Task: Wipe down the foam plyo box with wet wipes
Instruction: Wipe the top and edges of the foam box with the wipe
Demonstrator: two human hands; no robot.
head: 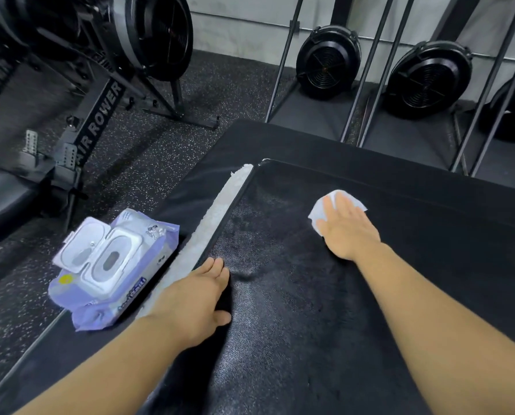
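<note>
The black foam plyo box (295, 295) fills the lower right, its top face shiny and damp in streaks. A white velcro strip (217, 214) runs along its left edge. My right hand (347, 227) lies flat with straight fingers on a white wet wipe (344, 200), pressing it onto the box top near the far edge. My left hand (195, 301) rests open on the box's left edge, thumb on the top face. A purple pack of wet wipes (112, 271) lies to the left on a lower black flap, its white lid flipped open.
An air rower (97, 115) stands on the speckled rubber floor (166, 151) at the left. Upright rowers with black fan housings (328, 62) and metal rails lean against the grey wall behind the box.
</note>
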